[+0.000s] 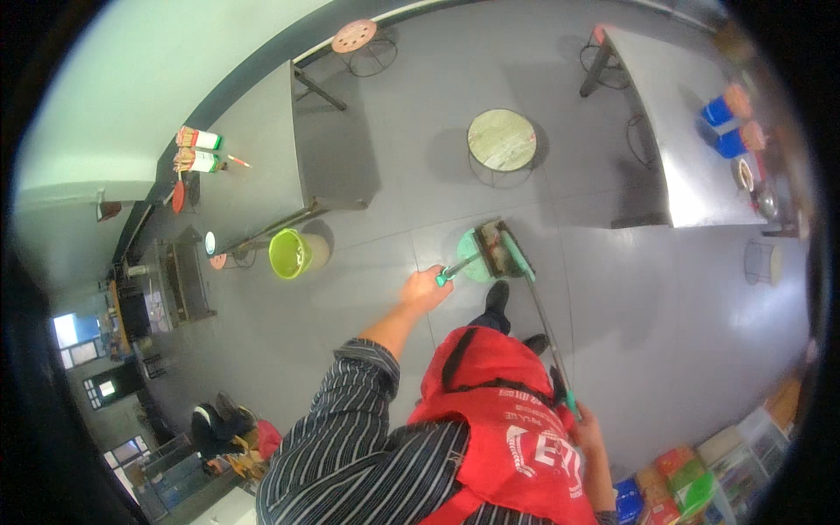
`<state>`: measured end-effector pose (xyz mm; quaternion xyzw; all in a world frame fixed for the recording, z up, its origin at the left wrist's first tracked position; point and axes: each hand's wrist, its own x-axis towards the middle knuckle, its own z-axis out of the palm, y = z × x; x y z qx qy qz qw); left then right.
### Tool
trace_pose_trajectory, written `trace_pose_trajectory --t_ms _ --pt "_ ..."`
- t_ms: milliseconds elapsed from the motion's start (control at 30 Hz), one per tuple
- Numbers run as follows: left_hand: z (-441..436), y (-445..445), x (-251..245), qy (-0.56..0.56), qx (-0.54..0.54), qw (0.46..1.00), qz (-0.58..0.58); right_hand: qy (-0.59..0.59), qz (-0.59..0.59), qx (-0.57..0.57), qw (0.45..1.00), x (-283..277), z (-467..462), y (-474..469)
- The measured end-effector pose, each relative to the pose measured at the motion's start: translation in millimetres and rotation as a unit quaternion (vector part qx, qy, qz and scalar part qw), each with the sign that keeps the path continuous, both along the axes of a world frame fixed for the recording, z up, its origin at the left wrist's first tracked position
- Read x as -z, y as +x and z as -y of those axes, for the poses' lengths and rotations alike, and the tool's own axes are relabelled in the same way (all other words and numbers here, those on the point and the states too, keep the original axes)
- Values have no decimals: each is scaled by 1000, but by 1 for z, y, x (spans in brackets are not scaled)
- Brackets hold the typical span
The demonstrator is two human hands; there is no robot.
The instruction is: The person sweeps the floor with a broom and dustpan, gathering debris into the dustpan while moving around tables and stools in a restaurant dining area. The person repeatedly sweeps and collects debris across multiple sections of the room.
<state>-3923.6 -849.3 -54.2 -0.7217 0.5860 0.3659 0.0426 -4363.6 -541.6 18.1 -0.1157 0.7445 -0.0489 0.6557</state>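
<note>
My left hand (pixel 425 289) grips the green-tipped end of a short handle that leads to a dustpan (pixel 494 248), which holds some debris above the grey floor. Down at my right side, my right hand (pixel 586 426) is closed on the green end of a long-handled broom (pixel 546 318). The broom's green head (pixel 518 256) lies against the right side of the dustpan. A round pale-green surface shows behind the dustpan's left side; what it belongs to is unclear. My dark shoes stand just below the dustpan.
A yellow-green bucket (pixel 289 253) stands at the left beside a metal table (pixel 262 131). A round-topped stool (pixel 502 140) is ahead. Another metal table (pixel 682 138) at the right bears blue containers (pixel 725 108). Boxes and packages (pixel 682 482) lie at lower right.
</note>
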Motion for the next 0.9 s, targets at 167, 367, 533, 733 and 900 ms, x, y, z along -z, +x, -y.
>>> trace_pose_trajectory --t_ms 167,367,533,733,900 --pt "-38 29 -8 -40 -88 994 -59 -60 -70 -77 993 -38 15 -20" --pt "-61 35 -30 -86 -50 992 -73 -40 -82 -27 995 -43 30 -35" --pt "-52 -3 -30 -104 49 988 -105 5 -45 271 962 -58 19 -49" --pt "-13 -81 -24 -121 175 972 -99 -26 65 572 817 -17 7 -70" --pt "10 -212 -23 -150 205 947 -198 -75 43 594 800 4 -10 -102"
